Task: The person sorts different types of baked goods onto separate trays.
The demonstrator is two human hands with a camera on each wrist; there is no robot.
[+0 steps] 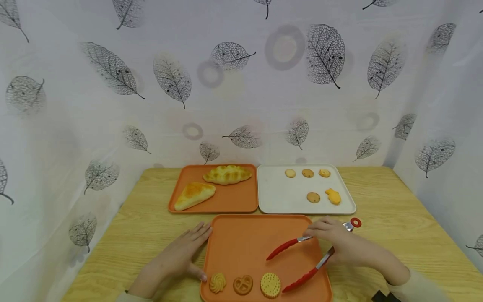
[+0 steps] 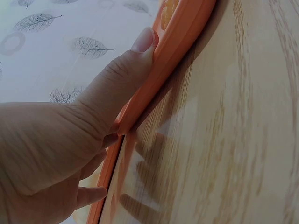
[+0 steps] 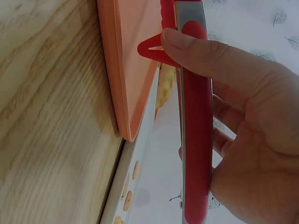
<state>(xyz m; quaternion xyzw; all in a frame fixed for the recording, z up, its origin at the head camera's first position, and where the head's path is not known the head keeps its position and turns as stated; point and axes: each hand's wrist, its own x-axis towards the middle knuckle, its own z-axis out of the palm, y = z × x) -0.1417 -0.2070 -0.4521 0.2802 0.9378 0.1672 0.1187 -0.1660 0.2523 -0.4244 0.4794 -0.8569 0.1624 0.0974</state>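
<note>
My right hand (image 1: 341, 241) grips a pair of red-and-metal tongs (image 1: 302, 280) over the right side of the front orange tray (image 1: 241, 239). The tongs' red tips are spread apart with nothing between them. In the right wrist view, the thumb lies along the red handle (image 3: 197, 135). At the tray's left edge, my left hand (image 1: 177, 253) has its fingers extended and its thumb on the rim (image 2: 170, 60). Along the tray's near side lie a swirl cookie (image 1: 217, 283), a pretzel-shaped cookie (image 1: 243, 285) and a round dotted cookie (image 1: 270, 285), the last close to the lower tong tip.
Behind on the left, another orange tray (image 1: 241, 202) bears a croissant-like bread (image 1: 227, 174) and a triangular pastry (image 1: 194, 196). Beside it, a white tray (image 1: 277, 195) bears several small cookies. A leaf-patterned curtain (image 1: 241, 96) encloses the wooden table (image 1: 392, 209) at the back and sides.
</note>
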